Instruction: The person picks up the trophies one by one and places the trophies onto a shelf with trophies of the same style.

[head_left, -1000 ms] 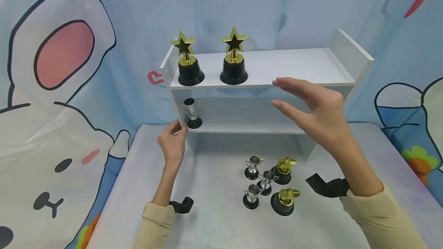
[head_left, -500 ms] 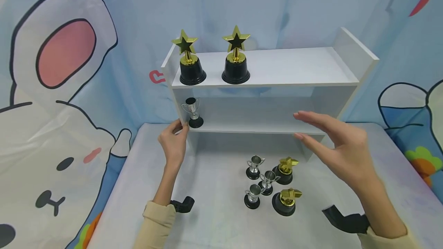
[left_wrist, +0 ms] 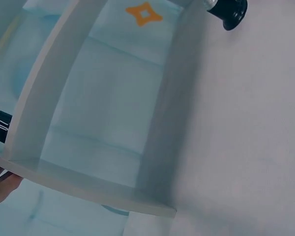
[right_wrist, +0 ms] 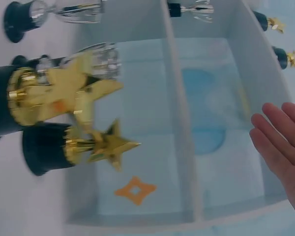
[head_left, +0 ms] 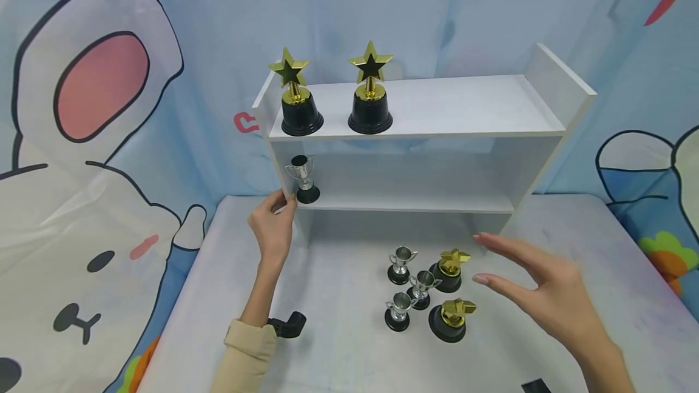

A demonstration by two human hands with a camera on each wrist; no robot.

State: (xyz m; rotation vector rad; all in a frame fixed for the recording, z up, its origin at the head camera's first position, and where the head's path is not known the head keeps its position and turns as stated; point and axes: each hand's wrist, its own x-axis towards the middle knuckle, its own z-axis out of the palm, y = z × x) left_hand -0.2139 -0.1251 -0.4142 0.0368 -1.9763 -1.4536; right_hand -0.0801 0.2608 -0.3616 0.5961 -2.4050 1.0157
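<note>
Both hands are well apart: the left hand (head_left: 271, 229) pinches the front edge of the white shelf (head_left: 459, 105) at its left side panel, fingers and thumb curled in; the right hand (head_left: 551, 296) holds nothing, thumb and fingers spread wide, near but not touching the rear star trophy (head_left: 449, 275) and front star trophy (head_left: 448, 323) on the counter (head_left: 338, 356). Three silver cups (head_left: 423, 284) stand just left of these, with narrow gaps between; the counter opens out on either side. One small cup (head_left: 304, 178) stands at the middle tier's left end, leaving room rightward to the far panel. Two tall trophies (head_left: 369, 115) stand near the top tier's front edge, on its left half. The left wrist view cuts off the small cup and most of the left hand. In the right wrist view, blurred star trophies partly hide silver cups. How high the right hand is above the counter is hard to tell.
</note>
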